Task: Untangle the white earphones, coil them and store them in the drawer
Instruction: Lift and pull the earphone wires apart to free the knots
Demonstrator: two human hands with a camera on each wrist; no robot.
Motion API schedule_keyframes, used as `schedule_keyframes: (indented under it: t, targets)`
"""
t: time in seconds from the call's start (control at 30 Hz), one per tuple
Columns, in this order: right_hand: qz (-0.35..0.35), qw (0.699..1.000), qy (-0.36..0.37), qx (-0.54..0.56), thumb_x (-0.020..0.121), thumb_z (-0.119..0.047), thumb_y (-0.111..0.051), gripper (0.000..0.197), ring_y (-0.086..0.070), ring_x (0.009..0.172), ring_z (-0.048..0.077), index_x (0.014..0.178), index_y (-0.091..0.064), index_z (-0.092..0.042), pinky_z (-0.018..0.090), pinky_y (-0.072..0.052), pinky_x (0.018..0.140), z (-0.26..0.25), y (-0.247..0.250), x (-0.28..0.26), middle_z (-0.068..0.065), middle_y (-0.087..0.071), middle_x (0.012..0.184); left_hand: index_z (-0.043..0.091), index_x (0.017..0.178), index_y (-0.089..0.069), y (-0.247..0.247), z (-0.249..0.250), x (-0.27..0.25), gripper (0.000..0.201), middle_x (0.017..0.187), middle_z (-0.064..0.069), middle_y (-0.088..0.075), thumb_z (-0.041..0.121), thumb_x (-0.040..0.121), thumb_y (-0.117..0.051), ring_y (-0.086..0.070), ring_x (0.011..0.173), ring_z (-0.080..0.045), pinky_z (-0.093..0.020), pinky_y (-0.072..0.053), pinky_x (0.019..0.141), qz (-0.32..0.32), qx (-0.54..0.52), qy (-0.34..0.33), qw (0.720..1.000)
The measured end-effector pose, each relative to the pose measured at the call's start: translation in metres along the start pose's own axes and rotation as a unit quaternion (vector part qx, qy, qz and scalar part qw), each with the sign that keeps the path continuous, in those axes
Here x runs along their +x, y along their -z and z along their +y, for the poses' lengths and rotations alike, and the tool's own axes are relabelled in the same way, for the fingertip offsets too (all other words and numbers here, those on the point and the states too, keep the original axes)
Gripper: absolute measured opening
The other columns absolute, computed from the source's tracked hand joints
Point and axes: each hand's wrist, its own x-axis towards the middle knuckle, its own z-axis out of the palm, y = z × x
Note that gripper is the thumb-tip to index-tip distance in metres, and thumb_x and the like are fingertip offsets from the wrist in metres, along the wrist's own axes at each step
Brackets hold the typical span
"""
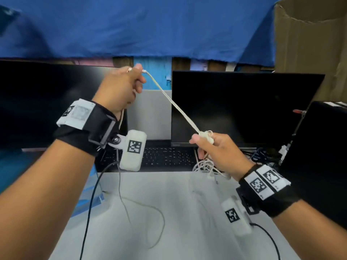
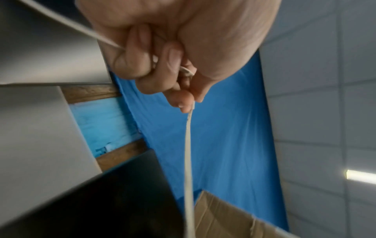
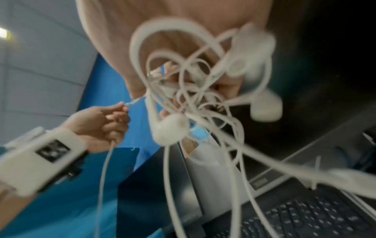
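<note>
— Where are the earphones (image 1: 174, 104) held?
— One end is pinched in the left hand (image 1: 120, 89); the knot is gripped by the right hand (image 1: 216, 152), lower and nearer.
— And the cord's axis?
— It is stretched taut between them, above the tabletop (image 1: 187, 212).

Blue cloth (image 1: 150, 25) behind two dark monitors (image 1: 244, 107) (both off); white desk (image 1: 187, 212); cardboard (image 1: 309, 44) right.
</note>
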Motion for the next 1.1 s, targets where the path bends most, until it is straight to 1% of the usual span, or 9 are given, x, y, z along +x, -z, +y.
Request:
schedule_keyframes:
  t: [0.1, 0.23, 0.37, 0.47, 0.53, 0.6, 0.77, 1.0, 1.1]
  targets:
    - [0.011, 0.992, 0.005, 0.122, 0.096, -0.04, -0.057, 0.045, -0.04, 0.055, 0.01, 0.099, -0.067, 0.004, 0.02, -0.037, 0.053, -0.009, 0.007, -0.006, -0.003, -0.054, 0.066, 0.018, 0.072, -0.06, -0.001, -0.021, -0.005, 0.035, 0.056, 0.002, -0.052, 0.037, 0.1, -0.05, -0.031, 0.032, -0.006, -0.014, -0.02, 0.034, -0.038, 0.068, 0.039, 0.996]
    - [-0.013, 0.951, -0.029, 0.306, 0.085, -0.036, -0.051, 0.037, -0.024, 0.054, 0.019, 0.093, -0.053, 0.0, 0.031, -0.025, 0.048, -0.015, 0.018, -0.01, 0.015, -0.029, 0.072, 0.01, 0.076, -0.061, -0.004, -0.038, -0.011, 0.028, 0.061, -0.003, -0.054, 0.024, 0.099, -0.052, -0.043, 0.033, -0.003, -0.013, -0.031, 0.035, -0.013, 0.06, 0.102, 0.993]
    - [-0.015, 0.941, -0.045, 0.335, 0.086, -0.038, -0.047, 0.031, -0.02, 0.059, 0.022, 0.083, -0.061, -0.01, 0.031, -0.021, 0.052, -0.01, 0.011, -0.017, 0.009, -0.044, 0.068, 0.021, 0.088, -0.067, -0.007, -0.06, -0.017, 0.015, 0.087, 0.005, -0.065, 0.013, 0.093, -0.055, -0.062, 0.082, -0.011, -0.025, -0.051, 0.082, 0.019, 0.166, 0.066, 0.984]
    - [-0.018, 0.937, -0.055, 0.345, 0.09, -0.035, -0.045, 0.03, -0.023, 0.057, 0.017, 0.08, -0.057, -0.01, 0.023, -0.026, 0.047, -0.006, 0.001, -0.018, 0.008, -0.041, 0.066, 0.028, 0.104, -0.067, -0.032, -0.063, -0.043, 0.013, 0.109, 0.007, -0.069, 0.028, 0.094, -0.059, -0.062, 0.103, -0.009, -0.03, -0.047, 0.101, -0.09, 0.14, -0.012, 0.986]
    - [-0.021, 0.934, -0.056, 0.353, 0.096, -0.025, -0.038, 0.027, -0.032, 0.048, 0.01, 0.083, -0.052, -0.008, 0.018, -0.033, 0.043, -0.008, -0.006, -0.018, 0.007, -0.038, 0.065, 0.024, 0.112, -0.065, -0.053, -0.057, -0.065, 0.019, 0.111, 0.003, -0.07, 0.032, 0.097, -0.057, -0.064, 0.098, -0.001, -0.014, -0.048, 0.091, -0.225, 0.082, 0.005, 0.971]
    - [-0.014, 0.936, -0.053, 0.347, 0.098, -0.016, -0.034, 0.025, -0.044, 0.043, 0.006, 0.084, -0.052, -0.005, 0.015, -0.038, 0.042, -0.007, -0.011, -0.018, 0.004, -0.044, 0.061, 0.013, 0.112, -0.065, -0.069, -0.058, -0.081, 0.022, 0.102, -0.005, -0.073, 0.026, 0.097, -0.057, -0.069, 0.084, -0.009, -0.017, -0.054, 0.081, -0.295, 0.047, 0.035, 0.954]
    - [0.001, 0.964, -0.045, 0.263, 0.092, -0.01, -0.051, 0.012, -0.05, 0.052, 0.014, 0.085, -0.059, -0.007, 0.024, -0.038, 0.047, 0.001, -0.008, -0.016, 0.013, -0.055, 0.072, 0.009, 0.091, -0.062, -0.063, -0.064, -0.083, 0.016, 0.06, 0.003, -0.055, 0.023, 0.096, -0.059, -0.038, 0.045, -0.01, -0.02, -0.038, 0.046, -0.305, -0.007, 0.126, 0.944]
    - [-0.006, 0.967, -0.029, 0.255, 0.084, -0.006, -0.069, 0.004, -0.062, 0.08, 0.043, 0.086, -0.067, -0.009, 0.044, -0.046, 0.075, 0.005, -0.003, -0.019, 0.033, -0.066, 0.093, 0.007, 0.09, -0.071, -0.052, -0.061, -0.085, 0.023, 0.061, 0.009, -0.057, 0.023, 0.097, -0.057, -0.032, 0.042, -0.005, -0.017, -0.027, 0.044, -0.326, 0.083, 0.061, 0.94]
    - [0.015, 0.985, 0.048, 0.166, 0.085, 0.003, -0.069, 0.017, -0.071, 0.085, 0.027, 0.096, -0.071, -0.01, 0.031, -0.056, 0.076, 0.005, -0.006, -0.02, 0.018, -0.073, 0.096, -0.002, 0.089, -0.068, -0.054, -0.059, -0.084, 0.027, 0.064, 0.003, -0.06, 0.019, 0.099, -0.054, -0.037, 0.037, 0.001, -0.006, -0.029, 0.041, -0.317, 0.078, 0.052, 0.944]
